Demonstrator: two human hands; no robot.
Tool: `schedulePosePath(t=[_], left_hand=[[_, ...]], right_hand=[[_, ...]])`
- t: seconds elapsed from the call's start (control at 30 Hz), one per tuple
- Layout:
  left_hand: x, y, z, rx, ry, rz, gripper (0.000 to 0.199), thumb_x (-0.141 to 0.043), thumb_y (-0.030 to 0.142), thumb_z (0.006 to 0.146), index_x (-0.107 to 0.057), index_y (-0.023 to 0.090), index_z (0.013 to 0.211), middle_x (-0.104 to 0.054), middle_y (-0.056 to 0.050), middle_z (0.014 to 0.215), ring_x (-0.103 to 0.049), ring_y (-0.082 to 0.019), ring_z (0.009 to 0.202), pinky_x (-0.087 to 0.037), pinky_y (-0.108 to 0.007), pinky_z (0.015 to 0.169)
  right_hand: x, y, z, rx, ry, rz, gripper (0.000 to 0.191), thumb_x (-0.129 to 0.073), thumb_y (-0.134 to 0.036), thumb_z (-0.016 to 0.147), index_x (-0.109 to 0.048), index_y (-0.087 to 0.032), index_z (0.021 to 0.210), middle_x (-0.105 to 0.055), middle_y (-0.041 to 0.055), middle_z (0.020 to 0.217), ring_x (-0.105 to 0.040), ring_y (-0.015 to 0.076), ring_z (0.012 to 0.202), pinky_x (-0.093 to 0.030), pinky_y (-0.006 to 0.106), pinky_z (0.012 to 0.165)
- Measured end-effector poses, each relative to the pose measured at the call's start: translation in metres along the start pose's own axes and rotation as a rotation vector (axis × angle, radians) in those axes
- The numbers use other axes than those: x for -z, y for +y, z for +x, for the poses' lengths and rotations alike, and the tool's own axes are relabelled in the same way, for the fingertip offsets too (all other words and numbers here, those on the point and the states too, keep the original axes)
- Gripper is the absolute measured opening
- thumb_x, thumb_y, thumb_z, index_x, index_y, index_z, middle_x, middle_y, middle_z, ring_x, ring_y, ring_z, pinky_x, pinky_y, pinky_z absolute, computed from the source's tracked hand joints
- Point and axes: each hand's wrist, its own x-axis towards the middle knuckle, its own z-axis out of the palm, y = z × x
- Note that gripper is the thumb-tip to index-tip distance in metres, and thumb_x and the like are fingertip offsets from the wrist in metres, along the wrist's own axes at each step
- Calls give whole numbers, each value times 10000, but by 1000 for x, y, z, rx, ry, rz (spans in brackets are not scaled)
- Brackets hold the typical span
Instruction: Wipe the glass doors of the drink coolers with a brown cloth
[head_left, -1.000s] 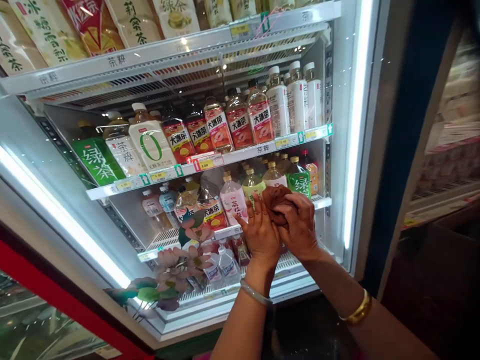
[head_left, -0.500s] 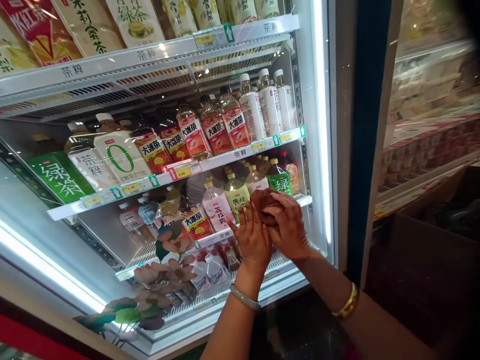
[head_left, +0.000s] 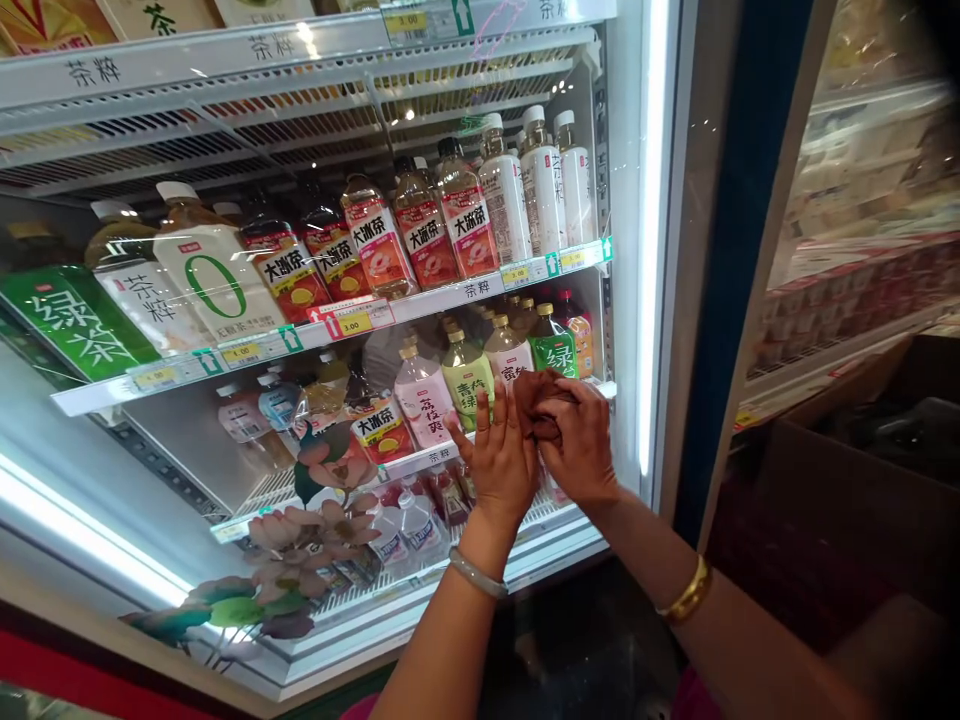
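Observation:
My left hand (head_left: 497, 455) lies with fingers spread against the glass door of a lit drinks cooler, a pale bangle on its wrist. Just right of it, my right hand (head_left: 581, 430) has its fingers bunched round a crumpled brown cloth (head_left: 538, 400), which is pressed to the glass. The two hands are side by side, close together. Behind the glass near them are a yellow-green bottle (head_left: 469, 375), a pink-labelled bottle (head_left: 421, 395) and a green bottle (head_left: 553, 345). A gold bangle (head_left: 686, 590) circles my right wrist.
More bottles fill the cooler shelves, with price tags along the shelf edge (head_left: 450, 300). Flower images (head_left: 315, 530) show on the lower left glass. A bright light strip (head_left: 655, 250) and a dark blue frame (head_left: 750, 250) run down the right. Farther right stands a dark box (head_left: 832, 500).
The view has shifted, so the upper shelves sit higher and the left bottles farther left. Both hands stay close together at the glass, with the cloth still in my right hand.

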Motion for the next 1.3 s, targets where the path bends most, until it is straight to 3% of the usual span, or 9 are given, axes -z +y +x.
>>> schedulePosePath(t=[0.07,0.27,0.5,0.67,0.77,0.9,1.0,1.17,1.3], left_hand=[[3,-1,-1,10,-27,-7,691,-463,222,1022,-192,238,1658,-429,-115,1625,-248,-235,1598,100,-575,1304],[11,-10,-6,-41,-109,-41,659,-439,220,1023,-240,238,1651,-417,-64,1644,-161,-185,1616,131,-502,1304],[11,-16,-12,-14,-181,-129,585,-379,251,1052,-324,203,1633,-354,-97,1684,-158,-197,1619,97,-495,1315],[10,-22,-22,1,-252,-160,578,-333,248,1064,-304,210,1640,-294,-76,1714,-68,-177,1625,72,-466,1324],[12,-25,-29,-33,-246,-152,576,-322,242,1065,-305,185,1638,-287,-81,1715,-30,-163,1624,64,-442,1327],[14,-27,-37,-39,-187,-117,588,-346,223,1051,-311,109,1627,-300,-128,1701,-20,-177,1622,25,-433,1336],[15,-31,-43,-29,-175,-71,600,-383,224,1043,-309,101,1626,-316,-145,1689,-77,-188,1624,43,-433,1331],[22,-41,-55,-8,-221,5,629,-443,223,1019,-317,171,1633,-366,-117,1673,-169,-190,1617,36,-420,1328],[29,-48,-57,-64,-235,22,631,-441,217,1018,-312,146,1632,-360,-123,1678,-123,-189,1624,-1,-401,1331]], right_hand=[[9,17,9,36,1,-16,389,-618,-71,736,-607,-271,1069,-575,84,1278,-556,288,1247,-483,501,1070],[22,67,32,-321,323,-18,461,-577,-100,713,-570,-206,1161,-452,177,1475,-487,310,1369,-433,557,1133],[17,9,15,133,-188,-40,371,-577,-88,768,-622,-262,1093,-558,87,1389,-495,271,1394,-424,502,1170],[32,59,1,-84,-31,-128,328,-609,-108,731,-589,-208,1042,-547,136,1281,-535,278,1249,-466,483,1078],[24,44,-10,-199,72,-167,387,-604,-66,709,-558,-196,1071,-522,165,1297,-498,298,1276,-435,518,1100],[7,-14,-29,113,-233,-39,319,-618,-131,806,-602,-242,1105,-541,108,1358,-487,284,1335,-411,499,1153],[12,-7,-33,190,-327,-36,273,-657,-198,805,-624,-264,1068,-571,79,1326,-531,281,1283,-451,481,1113],[26,67,-18,-159,71,-138,406,-702,-213,684,-571,-241,1067,-550,147,1265,-532,336,1218,-452,531,1056],[6,34,-31,-207,152,-144,437,-640,-144,713,-536,-206,1133,-496,194,1301,-486,354,1263,-423,584,1075]])
